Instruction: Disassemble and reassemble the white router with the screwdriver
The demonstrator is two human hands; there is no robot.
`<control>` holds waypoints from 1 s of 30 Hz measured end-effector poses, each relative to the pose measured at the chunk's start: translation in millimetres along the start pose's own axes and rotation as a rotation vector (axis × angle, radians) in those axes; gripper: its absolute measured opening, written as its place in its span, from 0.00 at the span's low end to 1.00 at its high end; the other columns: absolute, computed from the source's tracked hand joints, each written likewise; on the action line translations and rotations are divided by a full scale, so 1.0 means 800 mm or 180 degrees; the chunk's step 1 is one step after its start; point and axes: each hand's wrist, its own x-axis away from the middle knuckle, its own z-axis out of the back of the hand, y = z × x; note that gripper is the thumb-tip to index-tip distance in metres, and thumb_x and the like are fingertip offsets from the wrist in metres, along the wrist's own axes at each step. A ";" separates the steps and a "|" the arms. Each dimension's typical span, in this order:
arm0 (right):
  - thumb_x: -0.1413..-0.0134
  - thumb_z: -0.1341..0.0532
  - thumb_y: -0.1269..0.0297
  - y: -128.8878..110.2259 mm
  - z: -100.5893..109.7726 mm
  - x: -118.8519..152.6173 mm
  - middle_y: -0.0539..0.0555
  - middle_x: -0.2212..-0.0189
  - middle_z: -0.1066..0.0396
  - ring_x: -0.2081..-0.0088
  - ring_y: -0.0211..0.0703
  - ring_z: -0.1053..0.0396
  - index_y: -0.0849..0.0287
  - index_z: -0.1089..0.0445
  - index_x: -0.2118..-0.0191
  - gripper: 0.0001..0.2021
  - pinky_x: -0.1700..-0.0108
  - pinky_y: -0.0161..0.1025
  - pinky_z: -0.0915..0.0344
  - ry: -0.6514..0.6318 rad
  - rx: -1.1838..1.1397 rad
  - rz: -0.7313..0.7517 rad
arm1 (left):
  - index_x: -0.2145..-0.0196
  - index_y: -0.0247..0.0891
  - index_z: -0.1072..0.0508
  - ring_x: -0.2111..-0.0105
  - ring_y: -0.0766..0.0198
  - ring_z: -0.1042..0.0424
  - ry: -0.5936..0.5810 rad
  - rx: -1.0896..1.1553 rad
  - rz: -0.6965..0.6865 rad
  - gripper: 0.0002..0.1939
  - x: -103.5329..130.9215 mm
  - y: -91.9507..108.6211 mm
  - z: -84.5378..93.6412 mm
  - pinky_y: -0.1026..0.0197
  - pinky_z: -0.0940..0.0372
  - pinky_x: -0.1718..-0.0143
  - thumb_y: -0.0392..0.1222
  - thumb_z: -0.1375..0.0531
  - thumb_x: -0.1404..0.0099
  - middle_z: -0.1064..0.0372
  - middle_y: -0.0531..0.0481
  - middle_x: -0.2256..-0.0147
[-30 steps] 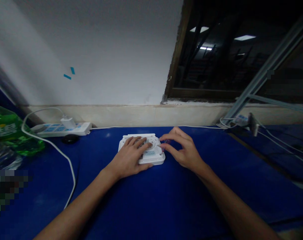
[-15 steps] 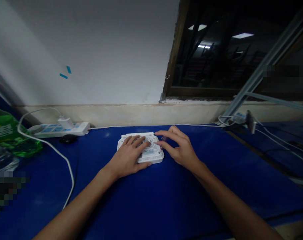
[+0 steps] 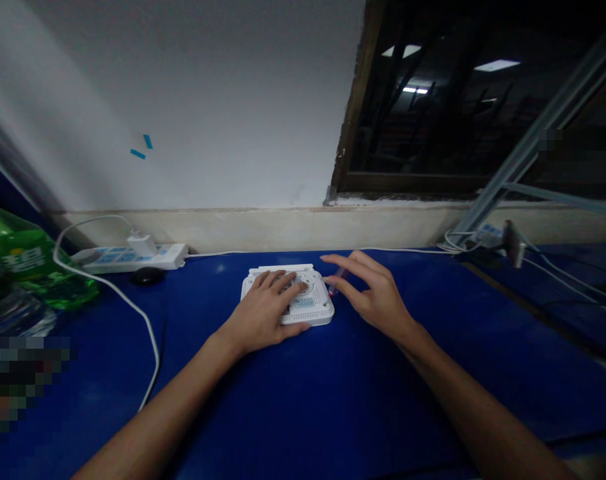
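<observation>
A white, flat device with rounded corners and a perforated face (image 3: 310, 312) lies on the blue table (image 3: 303, 413). Across its left part rests my left hand (image 3: 267, 307), fingers spread and thumb along the near edge. Just right of the device is my right hand (image 3: 370, 288), with thumb and index finger apart. A small, see-through pinkish object (image 3: 334, 288) shows between the right thumb and the other fingers; it is partly hidden, and whether it is gripped is hard to tell.
A white power strip (image 3: 175, 256) with a plugged-in charger (image 3: 141, 244) and a black mouse (image 3: 147, 276) sit at the back left. Beside them is a green bottle (image 3: 37, 263). A white cable (image 3: 133, 308) curves over the left side. Cables and a phone-like object (image 3: 513, 245) stand at right.
My right hand has moved slightly right, away from the device's edge, and its thumb and index finger are a little clear of it. The whole view has shifted slightly.
</observation>
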 end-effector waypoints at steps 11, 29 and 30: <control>0.40 0.35 0.61 0.002 0.004 0.000 0.53 0.66 0.23 0.68 0.41 0.26 0.57 0.26 0.47 0.16 0.61 0.39 0.28 -0.0087 0.0039 -0.0202 | 0.37 0.41 0.38 0.36 0.43 0.44 0.0021 -0.0013 0.0020 0.37 0.001 0.000 -0.002 0.40 0.50 0.35 0.65 0.40 0.36 0.43 0.39 0.36; 0.40 0.36 0.61 0.003 0.002 0.003 0.55 0.59 0.22 0.62 0.46 0.24 0.54 0.30 0.41 0.21 0.54 0.45 0.27 -0.0143 0.0153 0.0010 | 0.37 0.41 0.38 0.36 0.43 0.45 0.0040 0.0072 0.0016 0.37 0.001 0.001 0.001 0.40 0.51 0.35 0.65 0.41 0.35 0.43 0.39 0.36; 0.36 0.39 0.63 0.001 0.003 0.003 0.56 0.54 0.23 0.57 0.47 0.24 0.54 0.33 0.38 0.21 0.50 0.46 0.29 -0.0261 0.0089 0.0027 | 0.37 0.41 0.38 0.36 0.43 0.45 0.0032 0.0073 0.0016 0.37 0.001 0.001 0.001 0.40 0.50 0.35 0.65 0.41 0.35 0.43 0.39 0.36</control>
